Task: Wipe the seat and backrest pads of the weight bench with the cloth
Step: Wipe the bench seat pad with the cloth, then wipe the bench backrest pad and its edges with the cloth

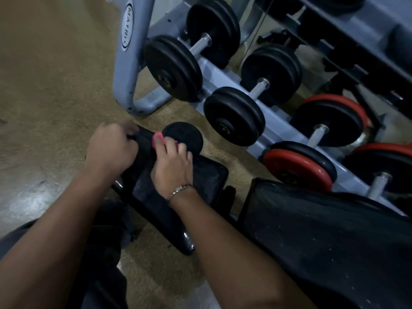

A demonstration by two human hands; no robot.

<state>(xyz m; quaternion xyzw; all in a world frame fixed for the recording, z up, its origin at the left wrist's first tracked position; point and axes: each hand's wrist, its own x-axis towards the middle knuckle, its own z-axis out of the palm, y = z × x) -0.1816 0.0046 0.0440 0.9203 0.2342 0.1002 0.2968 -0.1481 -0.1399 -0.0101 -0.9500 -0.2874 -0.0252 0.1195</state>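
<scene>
1. Two hands were working at the narrow front end of the seat pad, which sat tilted on the bench frame.
2. The right hand lay on the front part of the seat pad. Its fingers were curled together and clamped on the pink cloth.
3. Only a small pink bit of the cloth poked out past the fingertips, right at the pad's front edge.
4. The left hand was just beside it at the pad's front corner, fingers curled tight round the dark edge there. It looked like the pad's own end, though it was pretty murky.
5. A silver bracelet sat on the right wrist, over the middle of the seat pad.
6. A round black roller pad stood just past the seat pad's front end, right by the right fingertips.
7. The backrest pad was behind the seat pad with a gap between them, and its surface had pale specks.
8. Beyond the seat pad stood a grey dumbbell rack with black dumbbells and some red-plated dumbbells.
9. Tan floor spread out on the pad's left side.
</scene>
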